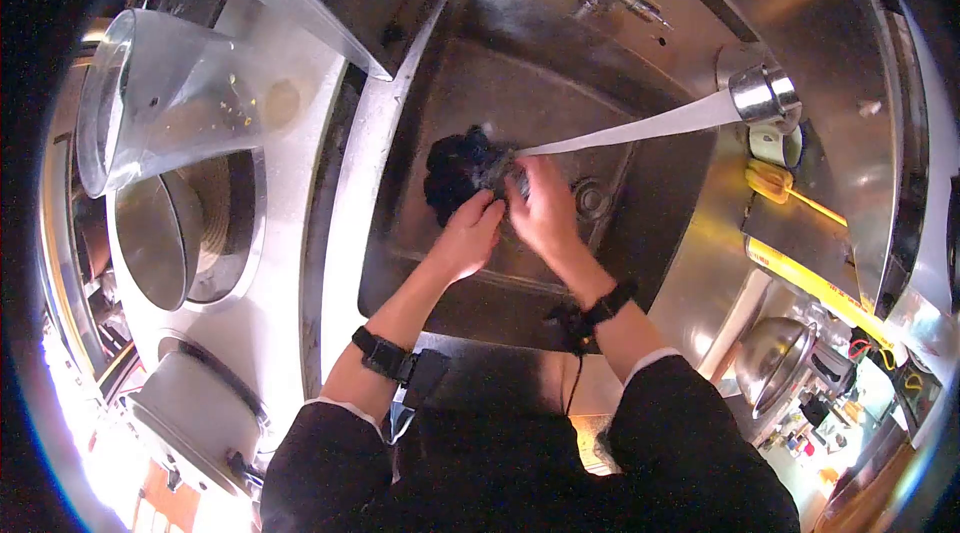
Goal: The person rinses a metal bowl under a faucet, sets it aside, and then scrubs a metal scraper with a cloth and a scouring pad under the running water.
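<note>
A deep metal sink (640,263) fills the middle of the view, with a pale bench (285,233) along its left side. On that bench lies a large clear container (170,98), tipped on its side, with small yellowish bits on its wall. Just below it in the view is a round metal-rimmed vessel (155,243). A metal bowl (770,358) sits at the far right, beyond the sink.

From a shiny metal spout (755,95) on the right, a stream of water (640,130) runs down to the dark, crumpled bundle (455,173), which is over the sink floor, left of the round drain (590,199). Its material is too dark to tell.

The right hand (543,208) is partly closed, fingers bent at the bundle's right edge, where the water lands. The left hand (468,236) is nearly closed, its fingertips pinched together at the bundle's lower edge, close beside the right hand's fingers. Each wrist wears a black band (382,355).
</note>
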`<action>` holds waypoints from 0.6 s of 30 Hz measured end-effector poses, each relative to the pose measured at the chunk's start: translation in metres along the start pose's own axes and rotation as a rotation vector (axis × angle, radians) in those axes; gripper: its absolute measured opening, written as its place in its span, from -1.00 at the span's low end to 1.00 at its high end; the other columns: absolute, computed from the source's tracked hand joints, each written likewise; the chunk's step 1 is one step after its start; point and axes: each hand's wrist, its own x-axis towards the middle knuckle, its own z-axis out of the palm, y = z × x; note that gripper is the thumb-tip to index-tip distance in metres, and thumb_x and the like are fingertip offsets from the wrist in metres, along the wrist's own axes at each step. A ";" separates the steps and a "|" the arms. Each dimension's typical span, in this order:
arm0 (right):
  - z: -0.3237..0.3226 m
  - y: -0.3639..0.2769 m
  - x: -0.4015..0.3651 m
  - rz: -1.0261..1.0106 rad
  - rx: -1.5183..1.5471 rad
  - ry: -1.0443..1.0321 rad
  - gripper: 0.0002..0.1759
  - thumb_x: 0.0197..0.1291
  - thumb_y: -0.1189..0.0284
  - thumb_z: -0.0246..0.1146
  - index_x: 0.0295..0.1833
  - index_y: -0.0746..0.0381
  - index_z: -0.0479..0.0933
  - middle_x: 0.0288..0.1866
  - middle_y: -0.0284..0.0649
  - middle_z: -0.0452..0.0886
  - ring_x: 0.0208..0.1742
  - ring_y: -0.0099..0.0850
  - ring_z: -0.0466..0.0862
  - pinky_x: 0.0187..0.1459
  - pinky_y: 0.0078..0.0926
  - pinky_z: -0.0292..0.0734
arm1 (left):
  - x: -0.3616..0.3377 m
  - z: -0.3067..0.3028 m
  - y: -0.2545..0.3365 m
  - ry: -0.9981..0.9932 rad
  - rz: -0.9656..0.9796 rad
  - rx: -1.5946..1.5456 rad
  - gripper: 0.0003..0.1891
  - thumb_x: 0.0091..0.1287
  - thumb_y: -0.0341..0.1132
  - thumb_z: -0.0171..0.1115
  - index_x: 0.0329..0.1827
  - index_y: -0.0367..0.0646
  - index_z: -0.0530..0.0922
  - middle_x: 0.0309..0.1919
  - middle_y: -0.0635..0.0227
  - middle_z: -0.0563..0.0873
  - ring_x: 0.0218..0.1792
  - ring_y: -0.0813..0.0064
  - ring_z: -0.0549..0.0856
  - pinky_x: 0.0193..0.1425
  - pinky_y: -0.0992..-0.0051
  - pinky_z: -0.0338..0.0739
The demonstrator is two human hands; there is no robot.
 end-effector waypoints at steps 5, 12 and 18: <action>0.003 -0.003 0.006 -0.010 -0.050 0.090 -0.69 0.07 0.44 0.27 -0.05 0.30 0.47 -0.12 0.06 0.56 -0.04 0.05 0.54 -0.05 -0.17 0.45 | 0.006 0.003 -0.005 0.070 0.063 -0.076 -0.78 0.43 -0.19 -0.03 -0.27 -0.18 0.35 -0.62 0.50 0.37 -0.63 0.68 0.34 -0.63 0.58 0.21; 0.012 0.002 0.006 -0.024 -0.077 0.169 -0.68 0.12 0.40 0.24 -0.03 0.33 0.47 -0.15 0.06 0.58 -0.10 0.05 0.57 -0.06 -0.18 0.46 | 0.011 -0.004 -0.016 0.038 0.130 -0.012 -0.79 0.42 -0.21 -0.03 -0.21 -0.19 0.39 -0.58 0.46 0.40 -0.61 0.67 0.38 -0.62 0.58 0.22; 0.016 0.001 0.009 0.071 -0.072 0.212 -0.66 0.09 0.44 0.25 -0.03 0.36 0.47 -0.12 0.08 0.57 -0.04 0.07 0.54 -0.01 -0.18 0.44 | 0.015 -0.006 -0.019 0.035 0.222 0.087 -0.80 0.42 -0.22 -0.04 -0.26 -0.17 0.38 -0.64 0.45 0.39 -0.64 0.64 0.39 -0.63 0.57 0.22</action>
